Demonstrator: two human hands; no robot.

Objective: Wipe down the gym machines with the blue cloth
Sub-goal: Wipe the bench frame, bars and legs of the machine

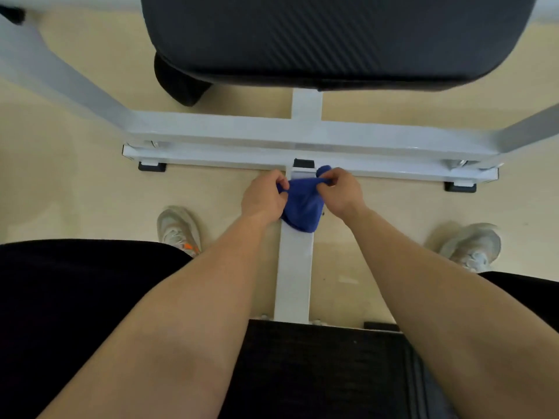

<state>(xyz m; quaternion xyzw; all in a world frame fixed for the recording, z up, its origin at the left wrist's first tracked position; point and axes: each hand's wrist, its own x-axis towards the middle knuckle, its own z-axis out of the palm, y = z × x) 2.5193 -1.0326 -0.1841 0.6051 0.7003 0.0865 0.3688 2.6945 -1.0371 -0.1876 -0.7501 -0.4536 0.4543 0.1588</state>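
A blue cloth (302, 207) hangs bunched between both hands, just above the white centre beam (295, 273) of a gym machine. My left hand (264, 196) pinches the cloth's top left edge. Pinching the top right edge is my right hand (341, 192). The cloth's lower fold drapes onto the beam. Behind the hands, the beam meets a white crossbar (242, 137) near the floor. A large black padded seat (332, 37) fills the top of the view.
A second black pad (317, 370) lies below my forearms. White angled frame tubes run at far left (60, 77) and far right (529, 128). My shoes (178, 229) (472, 246) stand on the beige floor on either side of the beam. Black rubber feet (152, 166) sit under the crossbar.
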